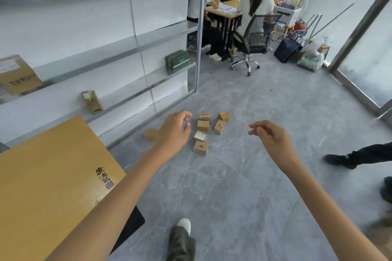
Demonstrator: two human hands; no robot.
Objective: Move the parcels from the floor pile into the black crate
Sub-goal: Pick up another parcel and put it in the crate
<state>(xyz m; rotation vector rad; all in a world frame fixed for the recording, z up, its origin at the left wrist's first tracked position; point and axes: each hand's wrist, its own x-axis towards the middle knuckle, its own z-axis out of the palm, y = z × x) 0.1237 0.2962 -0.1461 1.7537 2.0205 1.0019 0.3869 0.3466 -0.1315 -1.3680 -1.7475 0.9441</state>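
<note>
Left hand (174,131) out front, fingers loosely curled, empty. Right hand (273,140) likewise, holding nothing. Parcels (203,125) on floor (254,176) just beyond left hand, strung in row running away from person, boxes skewed. Shelf rack (197,48) close left; open floor right.

Both arms reach forward; left hand (174,128) and right hand (270,136) hang loosely curled, holding nothing.
</note>
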